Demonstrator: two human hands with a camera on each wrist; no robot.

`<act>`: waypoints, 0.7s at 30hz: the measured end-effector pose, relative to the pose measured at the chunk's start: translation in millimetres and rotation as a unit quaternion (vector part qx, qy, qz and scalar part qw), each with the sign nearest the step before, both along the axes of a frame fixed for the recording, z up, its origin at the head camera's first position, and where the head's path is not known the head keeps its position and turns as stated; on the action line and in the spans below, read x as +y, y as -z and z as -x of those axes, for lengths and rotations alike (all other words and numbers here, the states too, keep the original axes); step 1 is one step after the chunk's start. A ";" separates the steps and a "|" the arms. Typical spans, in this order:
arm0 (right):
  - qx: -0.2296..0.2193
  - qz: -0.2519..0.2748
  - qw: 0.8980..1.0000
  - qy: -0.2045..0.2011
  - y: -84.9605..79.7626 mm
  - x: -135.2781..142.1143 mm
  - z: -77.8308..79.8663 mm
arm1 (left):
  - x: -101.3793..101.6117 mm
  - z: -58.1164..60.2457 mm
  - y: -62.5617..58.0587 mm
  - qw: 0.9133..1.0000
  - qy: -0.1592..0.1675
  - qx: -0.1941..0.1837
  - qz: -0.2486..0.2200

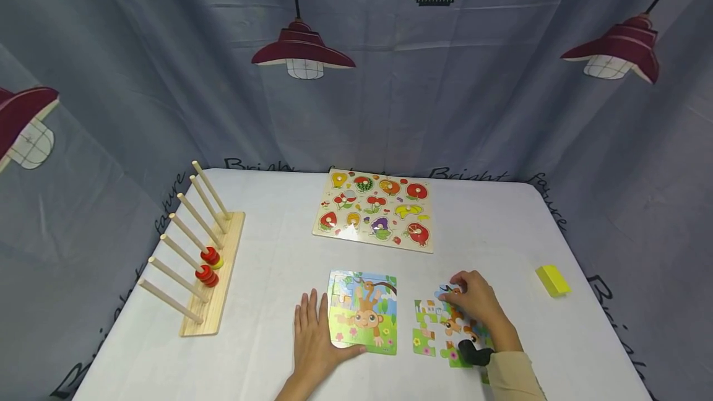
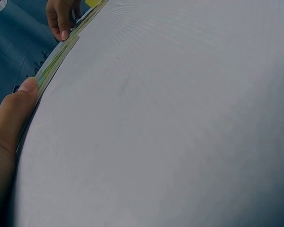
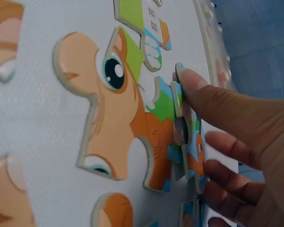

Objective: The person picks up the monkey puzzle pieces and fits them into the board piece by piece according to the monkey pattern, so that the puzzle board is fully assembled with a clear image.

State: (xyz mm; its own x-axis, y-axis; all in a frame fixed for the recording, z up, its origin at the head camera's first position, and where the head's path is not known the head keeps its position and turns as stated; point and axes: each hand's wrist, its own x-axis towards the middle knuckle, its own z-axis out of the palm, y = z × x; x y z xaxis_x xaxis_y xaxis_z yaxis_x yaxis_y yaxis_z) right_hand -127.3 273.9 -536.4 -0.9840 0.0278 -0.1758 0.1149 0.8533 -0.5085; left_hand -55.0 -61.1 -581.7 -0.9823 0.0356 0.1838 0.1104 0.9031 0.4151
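Pinching a puzzle piece [image 1: 442,289] between thumb and fingers of the right hand [image 1: 479,302], near right of the white table [image 1: 278,234], at the far end of a scatter of loose pieces [image 1: 424,342]. In right wrist view, one flat piece with a big printed eye, just left of the thumb; exact edges of the pinched piece hard to tell, crowded by neighbours. Wearing a beige sleeve [image 1: 515,376] on that arm, plus a black item [image 1: 475,353] at the wrist. Resting the left hand [image 1: 319,342] near middle, with fingers straight, slightly spread and pointing far, and with thumb touching the near edge of the monkey puzzle [image 1: 364,314], just right of that hand and left of the loose pieces. Far middle: fruit board [image 1: 351,237], lying flat. Left: wooden stand [image 1: 220,293] with a row of pegs, red rings [image 1: 207,276] on two, and a yellow ring [image 1: 218,263] under one red stack. Right: yellow block [image 1: 553,280]. Behind: grey curtain [image 1: 390,110] with printed lamps.
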 end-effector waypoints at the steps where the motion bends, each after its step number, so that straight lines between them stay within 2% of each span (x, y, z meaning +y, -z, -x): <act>1: 0.003 -0.010 1.000 -0.001 -0.9 -0.4 -0.6 | 0.0 0.0 -0.1 1.000 0.001 -0.001 -0.002; 7: 0.011 -0.038 0.999 -0.002 -6.2 -2.5 -3.6 | 0.2 -0.2 -0.6 1.000 0.001 -0.005 -0.008; 17: -0.017 -0.062 0.998 0.007 -15.5 -2.4 -12.3 | 0.4 -0.2 -2.0 1.000 0.002 -0.016 -0.013; 21: -0.024 -0.070 0.997 0.006 -14.5 -3.0 -14.6 | -0.1 -0.4 -0.6 1.000 0.002 -0.016 -0.007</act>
